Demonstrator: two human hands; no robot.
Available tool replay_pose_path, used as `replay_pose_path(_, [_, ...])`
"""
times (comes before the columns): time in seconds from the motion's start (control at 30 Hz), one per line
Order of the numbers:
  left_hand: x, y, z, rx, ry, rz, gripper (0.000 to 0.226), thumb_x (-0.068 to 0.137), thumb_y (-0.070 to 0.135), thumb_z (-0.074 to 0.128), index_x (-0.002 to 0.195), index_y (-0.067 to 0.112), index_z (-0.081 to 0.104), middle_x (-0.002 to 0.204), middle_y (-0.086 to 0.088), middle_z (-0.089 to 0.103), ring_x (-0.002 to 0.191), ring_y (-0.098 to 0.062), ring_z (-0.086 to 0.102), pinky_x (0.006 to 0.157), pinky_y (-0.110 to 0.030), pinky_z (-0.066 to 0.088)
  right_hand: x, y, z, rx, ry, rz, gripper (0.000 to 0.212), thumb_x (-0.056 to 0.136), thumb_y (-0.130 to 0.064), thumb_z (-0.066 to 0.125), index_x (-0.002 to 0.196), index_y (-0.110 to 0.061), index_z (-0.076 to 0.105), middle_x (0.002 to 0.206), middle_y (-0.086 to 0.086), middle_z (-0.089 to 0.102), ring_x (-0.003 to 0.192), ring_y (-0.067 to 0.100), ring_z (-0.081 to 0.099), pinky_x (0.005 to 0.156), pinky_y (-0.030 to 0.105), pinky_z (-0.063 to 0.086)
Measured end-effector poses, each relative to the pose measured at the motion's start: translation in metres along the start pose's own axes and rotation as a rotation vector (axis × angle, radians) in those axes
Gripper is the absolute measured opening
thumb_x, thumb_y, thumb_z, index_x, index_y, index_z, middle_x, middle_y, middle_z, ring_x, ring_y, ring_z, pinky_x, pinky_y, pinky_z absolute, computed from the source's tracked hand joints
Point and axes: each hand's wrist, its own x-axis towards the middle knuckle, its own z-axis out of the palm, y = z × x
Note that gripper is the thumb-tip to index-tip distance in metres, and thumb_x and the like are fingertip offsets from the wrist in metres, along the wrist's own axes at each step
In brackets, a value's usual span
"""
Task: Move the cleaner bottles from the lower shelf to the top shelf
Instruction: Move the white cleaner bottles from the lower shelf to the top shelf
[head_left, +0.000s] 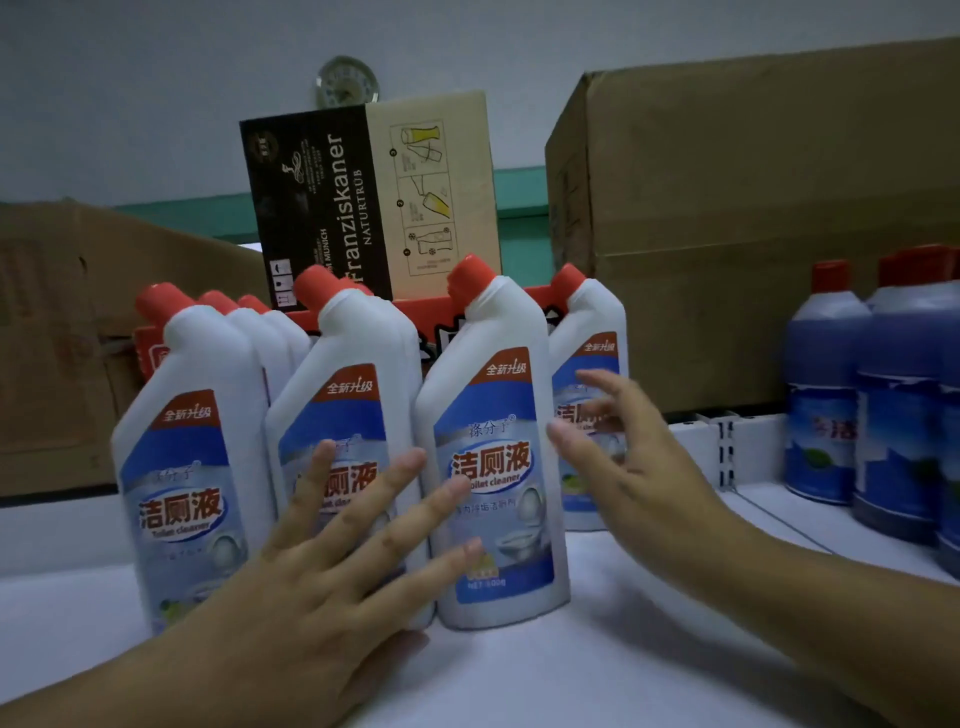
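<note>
Several white toilet cleaner bottles with red caps and blue labels stand in rows on a white shelf (571, 670). The front row holds a left bottle (192, 441), a middle bottle (353, 374) and a right bottle (493, 415); another bottle (592, 332) stands behind on the right. My left hand (332, 561) lies with straight, spread fingers against the fronts of the middle and right bottles. My right hand (628, 447) hovers open just right of the right front bottle, in front of the rear one, holding nothing.
Dark blue bottles with red caps (826, 395) stand on the shelf at the right. Behind are a large cardboard box (753, 218), a Franziskaner carton (374, 197), a red carton (431, 317) and a brown box (62, 338) at left.
</note>
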Motion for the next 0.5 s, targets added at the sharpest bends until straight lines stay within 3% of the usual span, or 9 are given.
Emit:
replay_pose_path(0.03, [0.008,0.003,-0.005,-0.012,0.047,0.044,0.041,0.1,0.04,0.03,0.138,0.028,0.038,0.15,-0.006,0.028,0.147,-0.03,0.002,0.111,-0.06,0.004,0.011,0.003,-0.009,0.013,0.104,0.014,0.04,0.078,-0.053,0.055,0.113,-0.051,0.037,0.125,-0.007,0.046,0.113,0.014,0.052,0.088,0.041,0.054])
replay_pose_path(0.1, [0.028,0.01,-0.014,-0.002,0.087,0.157,0.041,0.091,0.036,0.053,0.13,0.029,0.045,0.146,-0.005,0.032,0.146,-0.031,-0.003,0.112,-0.058,0.003,0.028,0.014,-0.023,-0.012,0.206,0.105,0.043,0.085,-0.033,0.062,0.121,-0.04,0.039,0.13,-0.004,0.045,0.11,0.014,0.052,0.083,0.037,0.054])
replay_pose_path(0.2, [0.059,0.021,-0.015,-0.02,0.021,0.253,0.053,0.079,0.036,0.068,0.128,0.03,0.051,0.148,-0.005,0.034,0.144,-0.032,0.003,0.111,-0.06,0.002,0.037,0.036,-0.031,-0.078,0.027,0.324,0.04,0.088,-0.029,0.06,0.125,-0.025,0.044,0.125,-0.001,0.055,0.092,0.009,0.056,0.062,0.02,0.046])
replay_pose_path(0.27, [0.072,0.026,-0.011,-0.052,-0.097,0.24,0.064,0.067,0.041,0.078,0.126,0.029,0.055,0.145,-0.006,0.046,0.142,-0.033,0.019,0.108,-0.06,0.009,0.037,0.046,-0.031,-0.122,-0.066,0.352,0.028,0.09,-0.035,0.057,0.115,-0.025,0.05,0.109,-0.004,0.062,0.084,0.004,0.057,0.062,0.019,0.045])
replay_pose_path(0.37, [0.077,0.027,-0.007,-0.057,-0.185,0.225,0.054,0.069,0.04,0.073,0.12,0.032,0.06,0.136,-0.003,0.057,0.139,-0.032,0.03,0.107,-0.06,0.011,0.042,0.051,-0.031,-0.164,-0.066,0.312,0.022,0.09,-0.036,0.055,0.11,-0.028,0.05,0.1,-0.008,0.059,0.085,0.007,0.057,0.075,0.026,0.049])
replay_pose_path(0.5, [0.071,0.03,-0.001,-0.094,-0.178,0.2,0.042,0.08,0.035,0.043,0.119,0.035,0.057,0.133,0.002,0.057,0.137,-0.027,0.027,0.112,-0.059,0.003,0.046,0.055,-0.033,-0.233,-0.109,0.297,0.029,0.09,-0.036,0.053,0.116,-0.025,0.048,0.106,-0.008,0.056,0.1,0.012,0.056,0.082,0.03,0.049])
